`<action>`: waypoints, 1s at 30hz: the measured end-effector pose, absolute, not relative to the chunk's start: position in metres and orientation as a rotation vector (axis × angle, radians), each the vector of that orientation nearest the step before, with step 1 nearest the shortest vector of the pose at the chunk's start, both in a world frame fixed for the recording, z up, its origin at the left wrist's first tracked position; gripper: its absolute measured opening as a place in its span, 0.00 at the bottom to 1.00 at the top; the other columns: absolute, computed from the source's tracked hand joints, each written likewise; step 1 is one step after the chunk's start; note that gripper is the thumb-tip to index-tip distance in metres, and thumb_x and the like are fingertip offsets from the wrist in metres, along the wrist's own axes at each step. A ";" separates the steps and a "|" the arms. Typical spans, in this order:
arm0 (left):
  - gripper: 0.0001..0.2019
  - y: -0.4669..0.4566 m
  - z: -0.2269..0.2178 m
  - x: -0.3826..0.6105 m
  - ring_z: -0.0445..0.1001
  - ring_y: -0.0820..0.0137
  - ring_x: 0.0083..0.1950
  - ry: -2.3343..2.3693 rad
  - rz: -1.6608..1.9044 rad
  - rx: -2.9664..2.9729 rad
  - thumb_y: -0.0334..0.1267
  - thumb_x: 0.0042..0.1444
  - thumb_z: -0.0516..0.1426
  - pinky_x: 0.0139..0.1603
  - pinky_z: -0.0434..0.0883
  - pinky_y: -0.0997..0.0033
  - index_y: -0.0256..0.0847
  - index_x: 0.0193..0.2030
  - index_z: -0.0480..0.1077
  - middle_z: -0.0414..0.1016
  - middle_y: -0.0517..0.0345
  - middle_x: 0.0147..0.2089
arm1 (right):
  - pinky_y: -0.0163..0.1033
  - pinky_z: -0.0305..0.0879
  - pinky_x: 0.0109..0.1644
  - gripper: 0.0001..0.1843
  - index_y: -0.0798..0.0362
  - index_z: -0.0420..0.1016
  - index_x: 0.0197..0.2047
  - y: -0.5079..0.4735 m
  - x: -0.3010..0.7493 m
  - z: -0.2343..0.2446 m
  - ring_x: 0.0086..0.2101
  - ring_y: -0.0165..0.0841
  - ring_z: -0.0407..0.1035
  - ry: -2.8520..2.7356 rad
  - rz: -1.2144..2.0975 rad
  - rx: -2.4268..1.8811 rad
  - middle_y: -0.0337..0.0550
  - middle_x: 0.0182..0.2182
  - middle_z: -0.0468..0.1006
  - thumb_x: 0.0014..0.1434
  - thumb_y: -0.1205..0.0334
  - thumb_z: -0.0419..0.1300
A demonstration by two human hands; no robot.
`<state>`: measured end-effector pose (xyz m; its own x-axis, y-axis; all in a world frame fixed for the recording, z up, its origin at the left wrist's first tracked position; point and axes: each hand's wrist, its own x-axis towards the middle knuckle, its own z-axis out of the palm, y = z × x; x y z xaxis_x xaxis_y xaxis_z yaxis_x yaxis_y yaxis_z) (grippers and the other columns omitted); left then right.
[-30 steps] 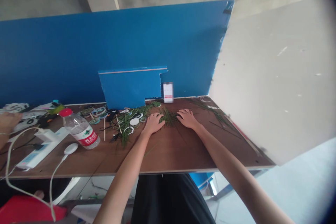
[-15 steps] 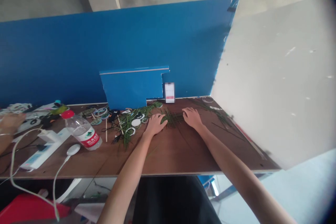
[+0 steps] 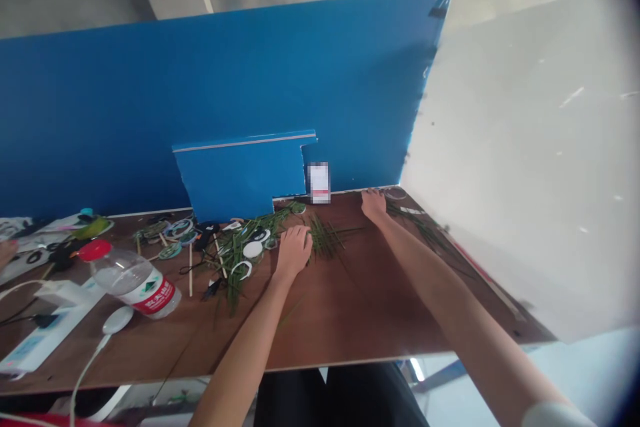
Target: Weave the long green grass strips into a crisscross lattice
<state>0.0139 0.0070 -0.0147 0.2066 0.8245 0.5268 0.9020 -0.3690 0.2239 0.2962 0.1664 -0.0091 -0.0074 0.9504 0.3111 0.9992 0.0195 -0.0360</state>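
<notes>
My left hand [image 3: 295, 252] rests palm down with its fingers stretched out at the left end of a sheaf of thin green grass blades [image 3: 326, 237]. Farther back, near the table's rear edge, my right hand [image 3: 374, 204] lies with extended fingers and no visible object in them. To its right is another strip of green blades [image 3: 427, 230]. A heap of green blades [image 3: 234, 257] lies left of my left hand, with a white disc [image 3: 253, 250] and a white ring [image 3: 243, 271] on it.
A water bottle [image 3: 137, 283] with a red cap leans at left beside a white round charger [image 3: 118, 320] and a power strip [image 3: 55, 330]. Against the blue partition [image 3: 250, 73] stands a phone-like card [image 3: 320, 183]. Another person's hand [image 3: 7, 252] shows at the far left.
My right hand has moved back and slightly right, away from the grass blades between my hands. My left hand stays beside the blades. The view has shifted a little.
</notes>
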 end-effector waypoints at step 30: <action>0.11 0.011 -0.016 0.012 0.69 0.60 0.53 -1.718 -0.928 -2.324 0.34 0.65 0.48 0.55 0.62 0.59 0.40 0.49 0.69 0.75 0.50 0.50 | 0.43 0.60 0.54 0.23 0.57 0.64 0.60 0.140 0.323 0.021 0.54 0.44 0.66 -2.156 -0.196 -1.848 0.60 0.56 0.69 0.64 0.74 0.43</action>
<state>0.0123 0.0108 -0.0158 0.1746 0.8321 0.5265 0.8966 -0.3553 0.2642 0.3225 0.1403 0.0210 -0.1320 0.9421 0.3082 0.9823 0.1660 -0.0870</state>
